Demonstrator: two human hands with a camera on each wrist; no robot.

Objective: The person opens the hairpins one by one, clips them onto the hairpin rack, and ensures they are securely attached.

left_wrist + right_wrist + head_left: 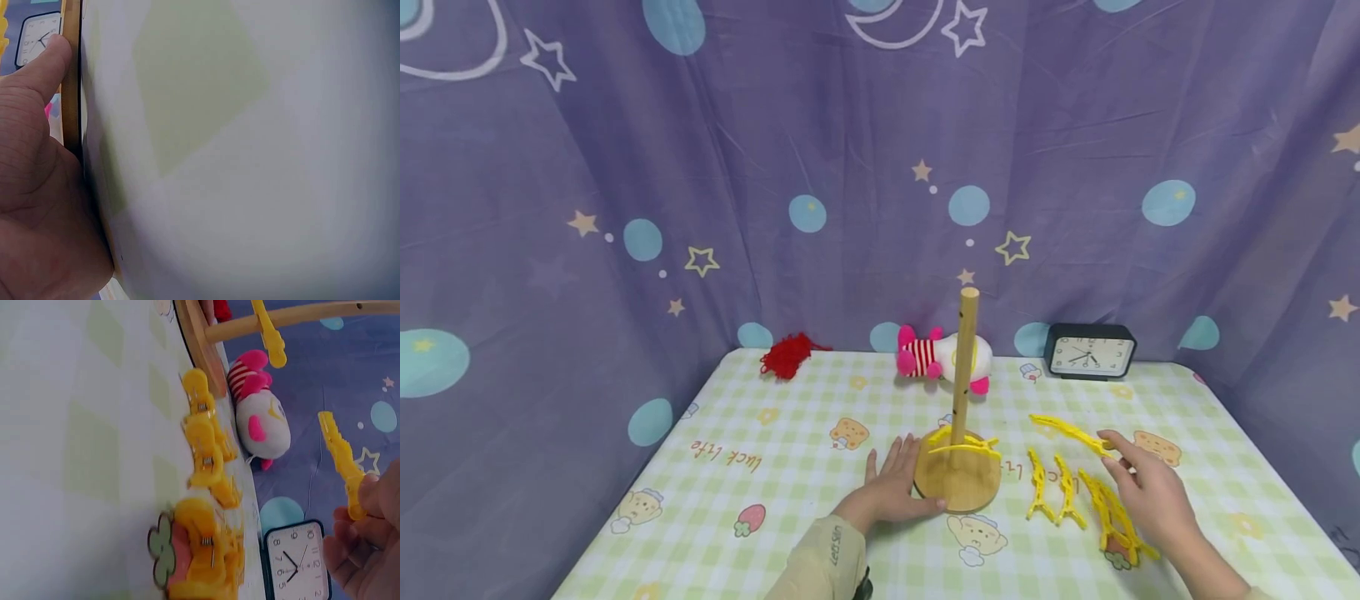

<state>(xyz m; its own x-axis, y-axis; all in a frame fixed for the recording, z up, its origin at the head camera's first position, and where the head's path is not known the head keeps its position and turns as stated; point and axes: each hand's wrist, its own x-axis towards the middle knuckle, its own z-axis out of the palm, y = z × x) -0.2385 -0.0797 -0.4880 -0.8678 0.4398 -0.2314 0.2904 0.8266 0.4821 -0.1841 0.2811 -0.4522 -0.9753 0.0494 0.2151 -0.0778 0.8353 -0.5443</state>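
While backed by curtain (865,125), checked tablecloth (808,467); left fingers (892,457) spread, right fingers (1120,443) pinching clip (341,456).

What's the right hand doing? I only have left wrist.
Observer: The right hand pinches one yellow clip by its end, off the table.
Operator: OK. What's the wooden edge by the left thumb part of?
Observer: A round wooden base with an upright post standing on it.
Operator: Any loose clips around?
Observer: Yes, several loose yellow clips lie on the table to the base's right.
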